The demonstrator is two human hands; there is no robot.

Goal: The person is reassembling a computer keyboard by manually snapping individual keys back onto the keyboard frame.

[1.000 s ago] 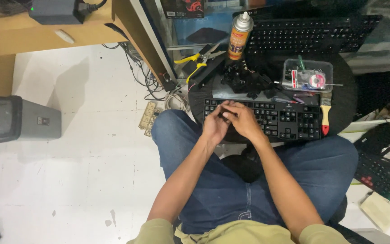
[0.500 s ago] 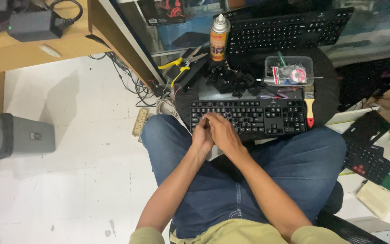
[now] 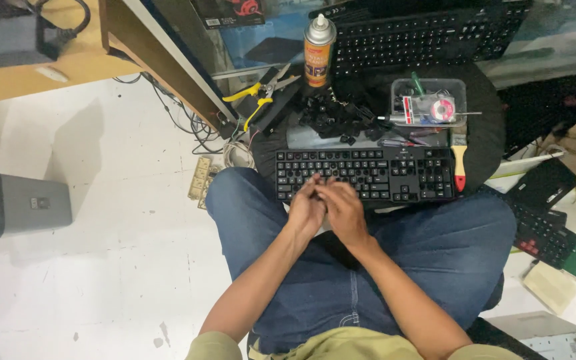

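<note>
Behind the black keyboard [image 3: 367, 175], a clear plastic tub [image 3: 428, 100] holds small tools and a spool. Left hand [image 3: 307, 208] and right hand [image 3: 343, 207] meet over its front keys, fingers curled together; whether the grip holds anything, I cannot tell.

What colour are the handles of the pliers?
Yellow. The pliers lie beside the spray can, clearest in the head view.

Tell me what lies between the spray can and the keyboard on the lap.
Head view: a heap of loose black keycaps lies between the spray can and the keyboard.
</note>
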